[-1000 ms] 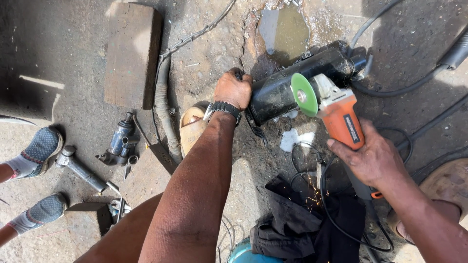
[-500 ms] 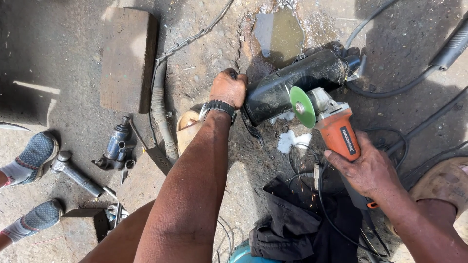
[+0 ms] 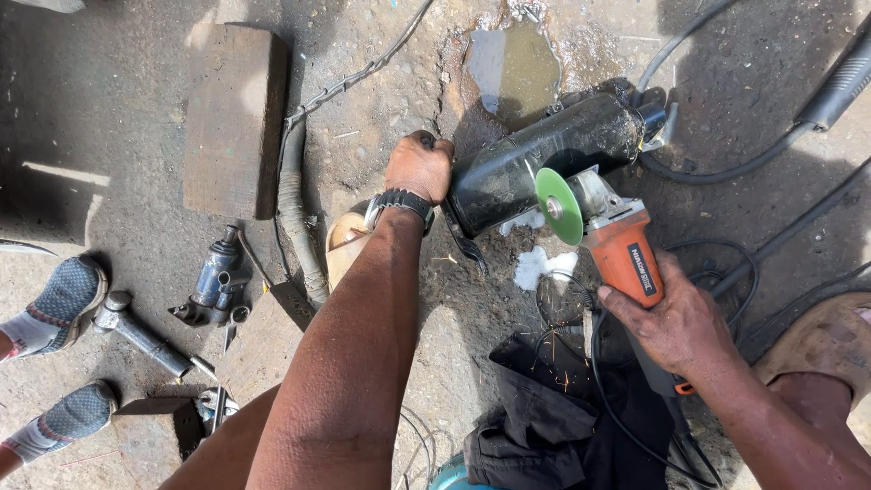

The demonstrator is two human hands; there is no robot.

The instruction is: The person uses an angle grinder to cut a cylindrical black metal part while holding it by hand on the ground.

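Gripping the orange body of an angle grinder (image 3: pixel 626 259), the right hand (image 3: pixel 676 327) is wrapping its fingers (image 3: pixel 635 304) tightly around the tool, with the green disc (image 3: pixel 556 206) standing on edge against the side of a black cylindrical metal part (image 3: pixel 544 159). That part is lying tilted on the rough concrete floor (image 3: pixel 390 100), just below a small puddle (image 3: pixel 517 63). The left hand (image 3: pixel 419 168) is clenching around the near end of the black part, its fingers closed over something dark that cannot be made out; a black wristwatch (image 3: pixel 401 201) is sitting on that wrist. Orange sparks are showing over a dark cloth (image 3: pixel 544 408) lying on the floor beneath the grinder. Black cables (image 3: pixel 726 168) are looping around the work area on the right. Further left, a wooden block (image 3: pixel 231 118) is lying flat, with a ribbed hose (image 3: pixel 292 213) running beside it, and a small blue-grey metal assembly (image 3: pixel 213 281) and a steel bar tool (image 3: pixel 145 334) are resting near it. Another person's feet in grey shoes (image 3: pixel 63 299) are standing at the left edge
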